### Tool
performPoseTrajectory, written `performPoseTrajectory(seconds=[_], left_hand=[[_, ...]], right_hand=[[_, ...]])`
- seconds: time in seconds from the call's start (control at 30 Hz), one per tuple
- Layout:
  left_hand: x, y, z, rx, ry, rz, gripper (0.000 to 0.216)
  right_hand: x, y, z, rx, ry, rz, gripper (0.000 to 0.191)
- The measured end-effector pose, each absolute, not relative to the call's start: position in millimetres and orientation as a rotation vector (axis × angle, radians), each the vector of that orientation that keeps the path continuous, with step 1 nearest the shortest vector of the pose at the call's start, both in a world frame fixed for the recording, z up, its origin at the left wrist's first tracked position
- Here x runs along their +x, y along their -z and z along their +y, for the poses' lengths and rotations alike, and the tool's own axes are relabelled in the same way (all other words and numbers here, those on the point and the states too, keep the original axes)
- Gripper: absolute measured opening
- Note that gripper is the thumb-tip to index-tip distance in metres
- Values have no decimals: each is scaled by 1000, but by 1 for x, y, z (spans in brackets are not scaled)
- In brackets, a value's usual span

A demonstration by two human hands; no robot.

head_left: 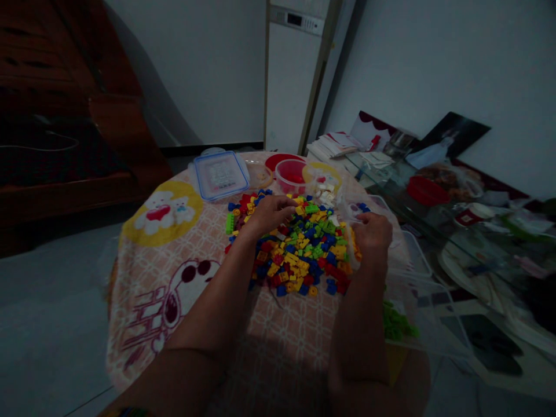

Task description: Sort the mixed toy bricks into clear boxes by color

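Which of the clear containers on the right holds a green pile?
The clear container nearest the camera, below the right hand in the picture. Green pieces lie heaped in it; the others show no such heap.

There are two hands, one left hand (273, 214) and one right hand (372, 233); one worktop (295, 333); one large heap of bricks (299, 249), too overlapped to count; one pile of green bricks (396, 322); one blue-rimmed lid (220, 175); and one pink tub (290, 187).
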State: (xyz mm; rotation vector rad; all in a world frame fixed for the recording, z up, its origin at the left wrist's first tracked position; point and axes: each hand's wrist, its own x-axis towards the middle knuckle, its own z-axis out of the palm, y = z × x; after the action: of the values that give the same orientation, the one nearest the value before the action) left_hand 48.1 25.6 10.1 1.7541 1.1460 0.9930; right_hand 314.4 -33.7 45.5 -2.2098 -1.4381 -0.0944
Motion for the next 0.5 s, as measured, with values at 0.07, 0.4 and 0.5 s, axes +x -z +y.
performPoseTrajectory(seconds=[0.07, 0.4, 0.5], left_hand=[[49, -10, 26, 1751, -995, 1143, 26], [48, -10, 27, 1747, -993, 1136, 27], [47, -10, 27, 1737, -987, 1136, 28]], right_hand=[[310, -48, -32, -2158, 9, -1477, 30], [251, -52, -28, -1958, -378, -1952, 16], [238, -55, -30, -1988, -391, -2079, 11]])
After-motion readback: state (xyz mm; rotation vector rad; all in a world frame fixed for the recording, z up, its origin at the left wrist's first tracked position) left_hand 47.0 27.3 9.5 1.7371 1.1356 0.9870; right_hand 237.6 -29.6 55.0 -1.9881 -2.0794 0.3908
